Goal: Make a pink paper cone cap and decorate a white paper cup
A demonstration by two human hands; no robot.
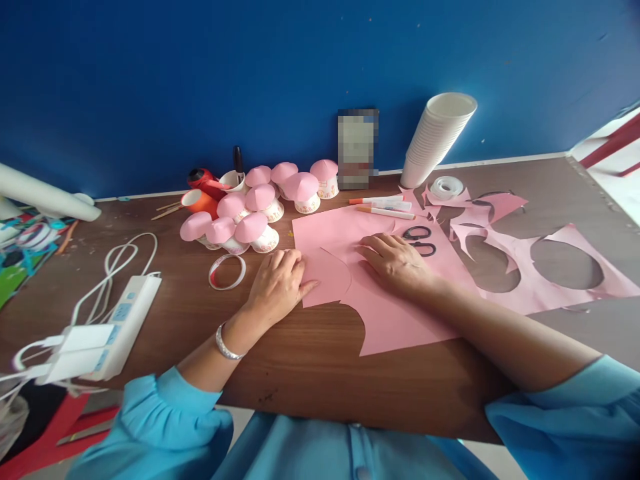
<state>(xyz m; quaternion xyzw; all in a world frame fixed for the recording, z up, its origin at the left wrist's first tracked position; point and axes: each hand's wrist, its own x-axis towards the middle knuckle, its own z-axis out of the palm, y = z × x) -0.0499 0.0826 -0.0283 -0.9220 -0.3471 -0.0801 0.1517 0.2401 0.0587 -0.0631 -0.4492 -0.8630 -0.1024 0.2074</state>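
Pink paper (pixel 400 313) lies on the table, with a curved cut along its near left side. A pink piece with a rounded edge (pixel 327 277) lies at its left. My left hand (pixel 278 283) rests at the left edge of this piece, fingers bent and thumb apart, its tip touching the paper. My right hand (pixel 397 263) lies flat on the pink paper, fingers stretched to the left. Just beyond its wrist are scissors with black handles (pixel 420 241); their blades are hidden. A roll of tape (pixel 227 272) lies left of my left hand.
Several white paper cups with pink cone tops (pixel 260 230) stand at the back left. Behind the paper are markers (pixel 383 205) and a tall cup stack (pixel 437 140). Cut pink scraps (pixel 525 267) spread right. A power strip (pixel 130 327) with cables lies left.
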